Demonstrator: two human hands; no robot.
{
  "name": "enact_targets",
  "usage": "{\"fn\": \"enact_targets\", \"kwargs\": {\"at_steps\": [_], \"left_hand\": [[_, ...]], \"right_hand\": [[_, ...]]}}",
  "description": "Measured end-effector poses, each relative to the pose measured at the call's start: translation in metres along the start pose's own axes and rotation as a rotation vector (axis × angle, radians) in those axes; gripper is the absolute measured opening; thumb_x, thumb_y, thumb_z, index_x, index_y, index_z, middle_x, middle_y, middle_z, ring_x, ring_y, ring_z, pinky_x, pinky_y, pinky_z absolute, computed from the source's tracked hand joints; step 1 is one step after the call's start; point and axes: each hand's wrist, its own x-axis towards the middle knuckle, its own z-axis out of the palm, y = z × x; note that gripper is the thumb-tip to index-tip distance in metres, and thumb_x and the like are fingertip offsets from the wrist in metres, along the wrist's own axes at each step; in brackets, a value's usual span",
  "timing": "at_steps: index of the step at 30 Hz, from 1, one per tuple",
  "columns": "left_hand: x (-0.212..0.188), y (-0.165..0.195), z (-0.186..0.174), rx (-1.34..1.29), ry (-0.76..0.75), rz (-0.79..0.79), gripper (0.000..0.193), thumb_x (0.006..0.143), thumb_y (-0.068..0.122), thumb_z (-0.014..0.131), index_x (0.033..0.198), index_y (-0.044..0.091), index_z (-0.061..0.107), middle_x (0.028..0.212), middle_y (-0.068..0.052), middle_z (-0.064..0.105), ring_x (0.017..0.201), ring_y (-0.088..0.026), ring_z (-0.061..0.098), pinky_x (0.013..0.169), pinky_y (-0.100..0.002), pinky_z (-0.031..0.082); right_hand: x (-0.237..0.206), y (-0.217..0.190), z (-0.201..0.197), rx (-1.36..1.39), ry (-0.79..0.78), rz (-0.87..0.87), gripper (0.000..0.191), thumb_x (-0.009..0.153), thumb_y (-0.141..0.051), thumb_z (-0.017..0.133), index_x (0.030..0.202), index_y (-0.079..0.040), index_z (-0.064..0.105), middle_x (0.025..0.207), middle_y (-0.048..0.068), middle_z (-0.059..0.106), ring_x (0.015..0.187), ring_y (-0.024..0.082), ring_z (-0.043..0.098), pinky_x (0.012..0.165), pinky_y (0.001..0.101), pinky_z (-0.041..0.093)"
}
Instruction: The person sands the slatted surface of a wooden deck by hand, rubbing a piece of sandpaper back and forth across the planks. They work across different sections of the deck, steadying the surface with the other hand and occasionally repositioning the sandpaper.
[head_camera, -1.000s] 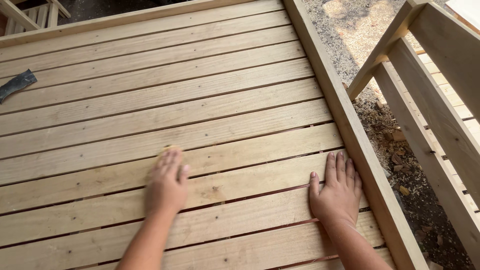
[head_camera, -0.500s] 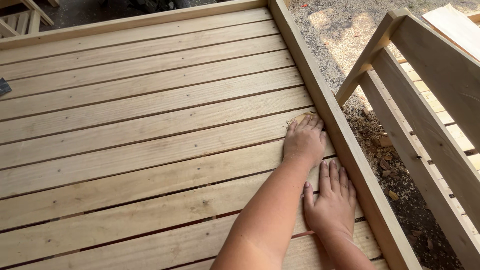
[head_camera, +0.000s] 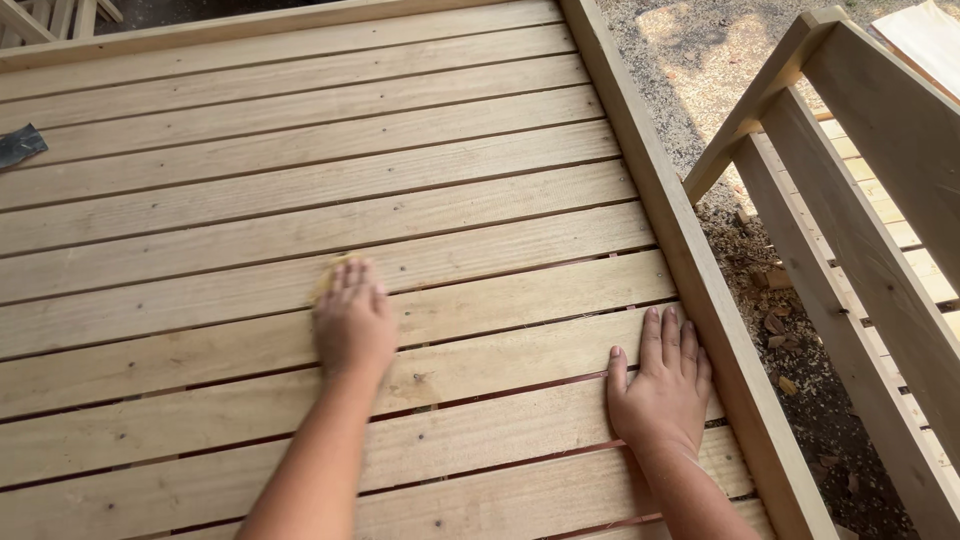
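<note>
Here the left hand (head_camera: 352, 322) lies palm down on a slat of the wooden slatted platform (head_camera: 300, 190), fingers close together, pressing a small yellowish sanding pad (head_camera: 330, 272) flat against the wood; only the pad's far edge shows beyond the fingertips, so its shape is hard to tell. The hand looks slightly blurred. The right hand (head_camera: 662, 385) holds nothing: it rests flat with fingers together and thumb out to the side, on the slat nearer the person than the one under the left hand, well apart from the left hand. Just to the right of the right hand, touching its little-finger side, runs the raised side rail (head_camera: 680, 250) of the platform. Beyond that rail, further right, the ground (head_camera: 790, 330) is covered in sawdust and wood chips, and a second wooden frame (head_camera: 860, 230) with a slanted brace stands there. Far from the left hand, at the left edge of the view, a dark flat scrap (head_camera: 20, 146) lies on a slat; what it is, cannot tell.
</note>
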Motion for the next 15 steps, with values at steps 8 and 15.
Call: {"fn": "enact_targets", "kwargs": {"at_steps": [8,15], "left_hand": [[-0.061,0.180,0.033,-0.276,-0.299,0.539,0.048,0.106,0.032,0.028,0.148,0.016,0.047,0.159,-0.001,0.041,0.148,-0.016,0.035,0.125,-0.040,0.020],[-0.054,-0.087,-0.054,-0.151,0.021,0.181,0.044,0.106,0.027,0.037,0.142,0.016,0.061,0.152,-0.005,0.053,0.146,-0.023,0.044,0.122,-0.043,0.030]], "right_hand": [[0.000,0.008,0.003,0.087,0.011,-0.030,0.072,0.099,-0.051,0.034,0.161,-0.017,0.023,0.168,0.005,0.021,0.155,0.024,0.014,0.124,0.0431,0.007],[-0.001,0.001,-0.001,0.080,-0.003,-0.017,0.073,0.099,-0.051,0.032,0.161,-0.016,0.021,0.168,0.006,0.019,0.154,0.024,0.012,0.123,0.0426,0.006]]}}
